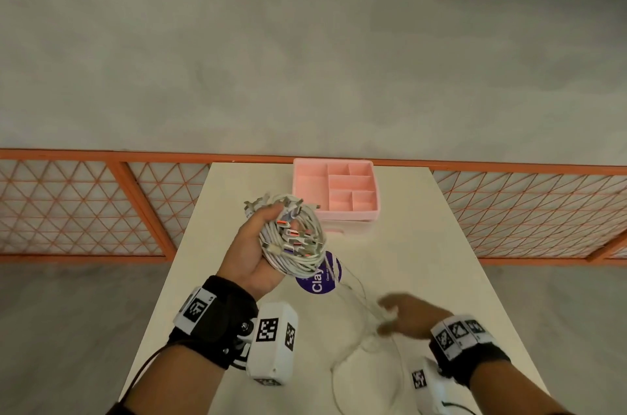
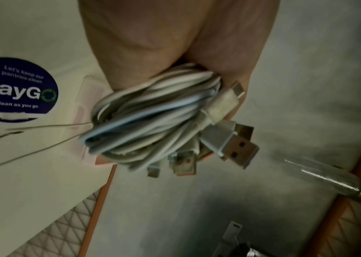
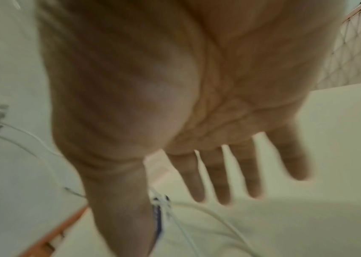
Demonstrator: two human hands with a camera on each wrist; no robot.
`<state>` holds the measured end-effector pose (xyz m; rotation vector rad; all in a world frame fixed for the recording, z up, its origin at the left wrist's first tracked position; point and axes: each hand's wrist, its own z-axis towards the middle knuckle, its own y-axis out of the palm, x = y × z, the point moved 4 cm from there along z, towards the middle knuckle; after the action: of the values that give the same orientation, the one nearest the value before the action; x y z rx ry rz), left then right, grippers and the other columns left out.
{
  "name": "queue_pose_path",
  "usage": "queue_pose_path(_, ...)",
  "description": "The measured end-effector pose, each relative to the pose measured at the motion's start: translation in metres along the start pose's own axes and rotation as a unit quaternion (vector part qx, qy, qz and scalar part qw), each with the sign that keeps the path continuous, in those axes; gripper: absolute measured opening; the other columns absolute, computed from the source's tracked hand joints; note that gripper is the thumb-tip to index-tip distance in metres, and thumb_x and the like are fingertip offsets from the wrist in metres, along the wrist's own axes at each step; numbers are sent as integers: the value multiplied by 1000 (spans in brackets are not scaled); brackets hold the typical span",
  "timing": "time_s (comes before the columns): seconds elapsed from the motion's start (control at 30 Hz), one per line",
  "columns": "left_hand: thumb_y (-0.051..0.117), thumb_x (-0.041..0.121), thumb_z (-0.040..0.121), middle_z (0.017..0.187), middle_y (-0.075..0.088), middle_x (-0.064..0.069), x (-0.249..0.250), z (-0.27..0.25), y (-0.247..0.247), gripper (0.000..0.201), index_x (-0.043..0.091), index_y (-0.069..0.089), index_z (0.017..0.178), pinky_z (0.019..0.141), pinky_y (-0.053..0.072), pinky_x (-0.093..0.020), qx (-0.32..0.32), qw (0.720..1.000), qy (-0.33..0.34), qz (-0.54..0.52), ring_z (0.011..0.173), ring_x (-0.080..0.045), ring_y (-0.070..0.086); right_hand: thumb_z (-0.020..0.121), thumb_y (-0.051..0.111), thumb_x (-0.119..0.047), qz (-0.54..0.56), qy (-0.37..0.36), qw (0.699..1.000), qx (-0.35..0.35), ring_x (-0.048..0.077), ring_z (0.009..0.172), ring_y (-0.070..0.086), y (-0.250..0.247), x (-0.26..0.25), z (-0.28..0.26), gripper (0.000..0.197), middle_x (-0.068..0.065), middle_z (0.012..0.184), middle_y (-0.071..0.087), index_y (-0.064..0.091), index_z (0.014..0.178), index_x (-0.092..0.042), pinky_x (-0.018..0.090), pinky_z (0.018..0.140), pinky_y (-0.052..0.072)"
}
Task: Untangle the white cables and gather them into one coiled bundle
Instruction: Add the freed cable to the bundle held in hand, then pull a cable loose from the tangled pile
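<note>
**Coil held in the left hand, loose cable on the worktop**

The coil (image 1: 293, 238) is a thick, roughly round bundle of many white cable loops, raised above the worktop (image 1: 424, 245) near its middle. Several plugs stick out of it: flat metal USB ends, some with orange inserts, and smaller narrow ones; in the left wrist view they cluster at one side of the coil (image 2: 153, 121). The left hand (image 1: 252, 255) grips it, palm up, fingers and thumb curled round the loops.

Thin strands run from the coil down to a loose cable (image 1: 356, 346) lying in slack curves on the worktop. The right hand (image 1: 405, 314) is over that cable, blurred; in the right wrist view its fingers (image 3: 247, 170) are spread and straight, holding nothing.

A round purple sticker (image 1: 320, 275) lies under the coil. A pink organiser (image 1: 336, 188) with open compartments stands at the worktop's far edge.
</note>
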<state>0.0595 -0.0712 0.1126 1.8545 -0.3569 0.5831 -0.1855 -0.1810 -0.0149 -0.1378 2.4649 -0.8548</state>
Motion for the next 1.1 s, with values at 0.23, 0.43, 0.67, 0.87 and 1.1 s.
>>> queue_pose_path(0.23, 89, 16, 57, 77, 72, -16, -30, -13, 43, 51, -3, 70, 99, 74, 59, -38, -153, 981, -103, 58, 72, -29, 71, 95, 51, -37, 627, -247, 737, 57, 30, 110, 64, -67, -131, -21, 43, 17, 122, 66, 65, 122, -7, 41, 97, 50)
queue_pose_path(0.43, 92, 19, 54, 72, 70, -12, -14, -15, 41, 55, -4, 70, 100, 74, 59, -37, -143, 984, -93, 46, 72, -28, 70, 91, 58, -32, 667, -209, 715, -5, 43, 95, 60, -40, -134, 2, 47, 27, 113, 64, 63, 121, 4, 43, 90, 49)
queue_pose_path(0.67, 70, 23, 76, 74, 70, -8, -3, -8, 20, 25, 4, 71, 93, 89, 57, -47, -55, 998, -10, -12, 76, -26, 70, 101, 45, -15, 508, -196, 837, 43, 14, 51, 23, -5, -120, 8, 37, 1, 57, 32, 51, 65, -19, 26, 48, 18)
queue_pose_path(0.87, 68, 22, 87, 98, 73, -12, -12, 14, -19, 23, 9, 68, 107, 84, 56, -44, 106, 988, 113, 7, 86, -27, 69, 104, 43, -23, 194, -227, 952, 69, 3, 57, 45, 28, -127, -3, 25, -13, 62, 51, 67, 100, -20, 17, 59, 38)
queue_pose_path(1.1, 75, 8, 86, 93, 76, -3, -40, 7, -35, 21, 14, 68, 105, 77, 58, -31, 200, 900, 243, 301, 86, -16, 74, 101, 48, -23, -115, -280, 951, 65, 19, 72, 57, 13, -154, -31, 26, 8, 85, 66, 65, 89, -7, 34, 68, 45)
